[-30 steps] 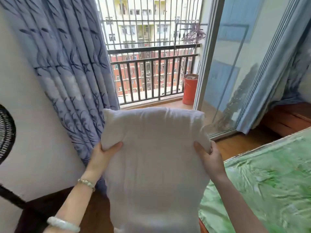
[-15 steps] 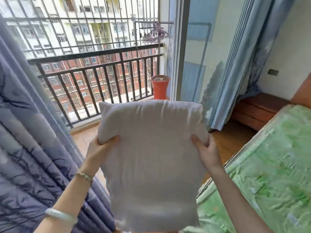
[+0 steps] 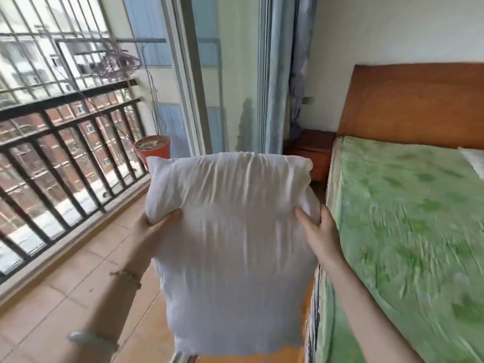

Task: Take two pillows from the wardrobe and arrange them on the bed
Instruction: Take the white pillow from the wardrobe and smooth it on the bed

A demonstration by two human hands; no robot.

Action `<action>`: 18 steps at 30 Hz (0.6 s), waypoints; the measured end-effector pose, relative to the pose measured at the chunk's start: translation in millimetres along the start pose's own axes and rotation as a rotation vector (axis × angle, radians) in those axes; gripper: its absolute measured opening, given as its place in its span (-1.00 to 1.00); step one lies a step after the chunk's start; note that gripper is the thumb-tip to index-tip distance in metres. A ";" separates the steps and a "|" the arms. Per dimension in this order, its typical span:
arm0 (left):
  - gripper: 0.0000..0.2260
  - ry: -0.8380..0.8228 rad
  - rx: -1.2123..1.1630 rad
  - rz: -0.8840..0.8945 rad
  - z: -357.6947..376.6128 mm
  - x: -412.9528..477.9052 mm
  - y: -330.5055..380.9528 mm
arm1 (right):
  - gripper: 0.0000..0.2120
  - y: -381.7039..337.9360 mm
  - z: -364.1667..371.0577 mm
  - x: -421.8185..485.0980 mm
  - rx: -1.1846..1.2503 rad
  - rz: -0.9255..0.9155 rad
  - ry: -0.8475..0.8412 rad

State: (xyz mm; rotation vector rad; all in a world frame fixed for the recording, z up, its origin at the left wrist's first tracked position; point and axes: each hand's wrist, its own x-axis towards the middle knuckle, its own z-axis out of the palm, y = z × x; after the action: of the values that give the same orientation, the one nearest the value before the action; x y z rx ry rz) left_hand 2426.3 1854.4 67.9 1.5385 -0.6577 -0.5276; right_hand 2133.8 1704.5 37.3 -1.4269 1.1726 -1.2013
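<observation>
I hold a white pillow (image 3: 233, 247) upright in front of me, over the floor beside the bed. My left hand (image 3: 154, 226) grips its left edge, thumb on the front. My right hand (image 3: 318, 231) grips its right edge the same way. The bed (image 3: 408, 231) with a green patterned cover lies to the right, its near long edge just right of the pillow. A wooden headboard (image 3: 413, 103) stands at the far end. A sliver of a second white pillow (image 3: 475, 161) shows on the bed by the headboard, at the right edge of the view.
A wooden bedside cabinet (image 3: 309, 150) sits between the bed and the blue curtain (image 3: 285, 74). A sliding glass door (image 3: 209, 74) opens on a balcony with a black railing (image 3: 65, 132) and an orange pot (image 3: 153, 150). Wooden floor (image 3: 78, 297) lies to the left.
The view has swung right: the left curtain has gone, and the headboard and bedside cabinet have come into view. Both hands keep their grip on the pillow, now closer to the bed's edge.
</observation>
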 end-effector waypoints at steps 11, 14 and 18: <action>-0.79 -0.292 -0.027 0.075 114.8 155.1 -16.4 | -0.71 20.2 -4.3 99.5 -0.111 0.048 0.315; -0.81 -0.337 -0.059 0.066 157.7 199.2 -31.0 | -0.75 31.6 -8.2 144.0 -0.130 0.049 0.336; -0.78 -0.392 -0.095 0.050 228.4 256.0 -45.6 | -0.75 49.9 -19.9 214.6 -0.133 0.079 0.347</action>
State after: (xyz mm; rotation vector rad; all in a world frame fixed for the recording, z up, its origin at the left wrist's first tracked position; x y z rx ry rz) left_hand 2461.2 1513.5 19.7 1.3355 -0.9535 -0.8211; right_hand 2125.0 1484.2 19.0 -1.2852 1.5569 -1.3728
